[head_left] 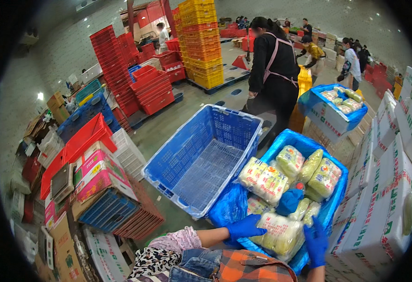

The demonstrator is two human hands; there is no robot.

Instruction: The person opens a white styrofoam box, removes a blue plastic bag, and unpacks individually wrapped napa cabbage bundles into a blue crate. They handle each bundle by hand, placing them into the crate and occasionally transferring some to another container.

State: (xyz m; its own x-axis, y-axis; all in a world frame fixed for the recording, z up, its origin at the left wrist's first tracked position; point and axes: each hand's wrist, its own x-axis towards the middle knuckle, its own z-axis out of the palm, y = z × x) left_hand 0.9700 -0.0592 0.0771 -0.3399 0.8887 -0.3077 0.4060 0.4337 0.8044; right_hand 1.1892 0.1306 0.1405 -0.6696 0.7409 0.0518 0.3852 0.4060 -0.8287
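Observation:
My left hand point(246, 227), in a blue glove, rests against the left side of a plastic-wrapped pack of pale napa cabbages point(280, 235). On the pack's right side is my gloved right hand point(316, 241), so the pack sits between both hands. It lies at the near end of a box lined with blue plastic film point(338, 172). Several more wrapped packs point(264, 181) fill that box, some bearing printed writing. Among them lies a crumpled blue item point(289, 201) with a small red object point(299, 185) beside it; what they are is unclear.
A blue plastic crate point(206, 165) stands left of the lined box. White foam boxes point(375, 201) are stacked at right. Farther off is another filled lined box point(332, 109). A person in black point(274, 67) stands beyond the crate. Cartons point(103, 172) and stacked crates point(110, 67) are at left.

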